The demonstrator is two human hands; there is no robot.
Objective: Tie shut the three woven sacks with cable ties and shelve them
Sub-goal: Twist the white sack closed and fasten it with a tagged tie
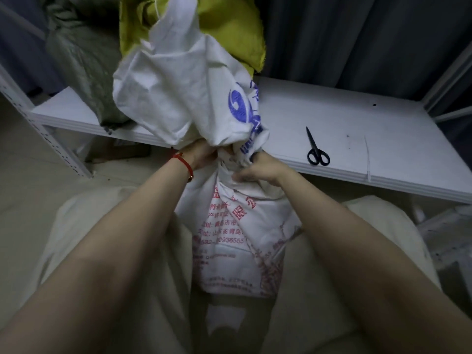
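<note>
A white woven sack point(229, 241) with red and blue print stands between my knees in front of the shelf. Its top is gathered into a neck, and the loose mouth flares up above my hands. My left hand point(201, 155) grips the gathered neck from the left. My right hand point(260, 169) pinches the neck from the right, fingers curled into the folds. Whether a cable tie runs round the neck I cannot tell. A yellow-green sack point(229, 24) and a grey-green sack point(84, 60) stand on the white shelf board point(357, 129) behind.
Black scissors point(316, 149) lie on the shelf board to the right of the sack. A thin white cable tie point(367, 159) lies near the board's front edge. White perforated uprights point(43, 134) frame the shelf. Dark curtains hang behind.
</note>
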